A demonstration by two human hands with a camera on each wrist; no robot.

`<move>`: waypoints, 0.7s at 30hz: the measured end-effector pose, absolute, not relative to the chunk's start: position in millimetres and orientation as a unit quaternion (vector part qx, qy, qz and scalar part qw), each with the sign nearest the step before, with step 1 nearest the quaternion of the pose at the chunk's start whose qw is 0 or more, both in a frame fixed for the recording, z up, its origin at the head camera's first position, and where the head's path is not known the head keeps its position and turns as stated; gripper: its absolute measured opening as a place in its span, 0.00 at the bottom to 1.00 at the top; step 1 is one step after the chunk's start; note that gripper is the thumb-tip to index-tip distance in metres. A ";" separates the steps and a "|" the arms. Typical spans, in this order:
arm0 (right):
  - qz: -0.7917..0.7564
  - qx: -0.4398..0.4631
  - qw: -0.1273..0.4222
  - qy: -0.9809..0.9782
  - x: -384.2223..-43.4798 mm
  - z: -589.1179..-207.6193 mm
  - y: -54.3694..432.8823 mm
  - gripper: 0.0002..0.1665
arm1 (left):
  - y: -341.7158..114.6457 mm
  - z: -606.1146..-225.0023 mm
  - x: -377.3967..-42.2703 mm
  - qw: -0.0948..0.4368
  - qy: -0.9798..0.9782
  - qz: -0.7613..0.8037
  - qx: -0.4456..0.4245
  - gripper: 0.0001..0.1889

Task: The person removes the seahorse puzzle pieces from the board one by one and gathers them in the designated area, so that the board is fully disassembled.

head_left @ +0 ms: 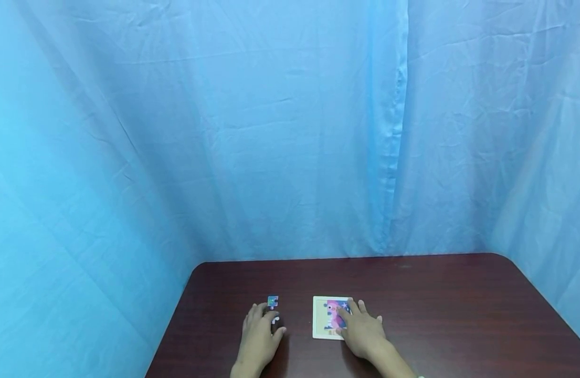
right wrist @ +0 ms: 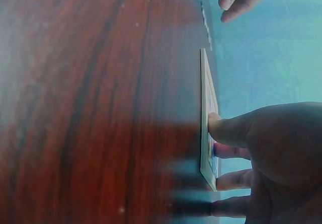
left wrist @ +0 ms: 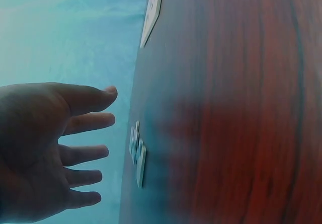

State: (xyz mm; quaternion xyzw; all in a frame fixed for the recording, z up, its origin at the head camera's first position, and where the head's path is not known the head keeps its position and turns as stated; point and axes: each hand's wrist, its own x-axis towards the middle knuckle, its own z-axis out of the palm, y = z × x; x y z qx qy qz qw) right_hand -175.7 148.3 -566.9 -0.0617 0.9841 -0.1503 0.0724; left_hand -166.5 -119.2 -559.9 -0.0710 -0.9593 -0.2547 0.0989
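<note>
L hand (head_left: 260, 338) is hovering released, fingers extended, just above loose puzzle pcs (head_left: 273, 301), partly hiding them. R hand (head_left: 365, 333), also released, is touching the pic. puzzle board (head_left: 319, 315) w/ thumb & fingertips, covering its R side. Board's lying flat, R of pcs, on dk. brown table (head_left: 436, 304). Blue curtain (head_left: 290, 131) is hanging behind.

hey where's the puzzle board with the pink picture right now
In the head view, the puzzle board lies on the dark table, right of the loose pieces, with the right hand touching its right side.
</note>
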 end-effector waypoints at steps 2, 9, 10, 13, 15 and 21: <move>-0.151 -0.062 0.070 0.984 -175.4 -566.9 148.5 0.32 | -114.8 -558.2 -166.3 0.078 -0.959 -0.263 -0.073 0.22; -0.150 -0.063 0.068 0.984 -175.9 -569.2 148.3 0.31 | -102.2 -557.4 -164.5 0.037 -0.961 -0.259 -0.087 0.28; -0.150 -0.063 0.070 0.984 -175.8 -569.0 148.2 0.31 | -101.0 -557.6 -164.0 0.034 -0.961 -0.258 -0.090 0.29; -0.150 -0.064 0.072 0.984 -176.0 -569.2 148.0 0.31 | -97.2 -557.6 -163.4 0.026 -0.961 -0.259 -0.097 0.30; -0.150 -0.066 0.071 0.984 -176.0 -568.9 148.1 0.32 | -94.6 -556.9 -163.8 0.019 -0.960 -0.262 -0.099 0.31; -0.146 -0.068 0.065 0.985 -175.0 -568.6 148.9 0.32 | -86.6 -554.8 -163.9 0.005 -0.960 -0.258 -0.110 0.32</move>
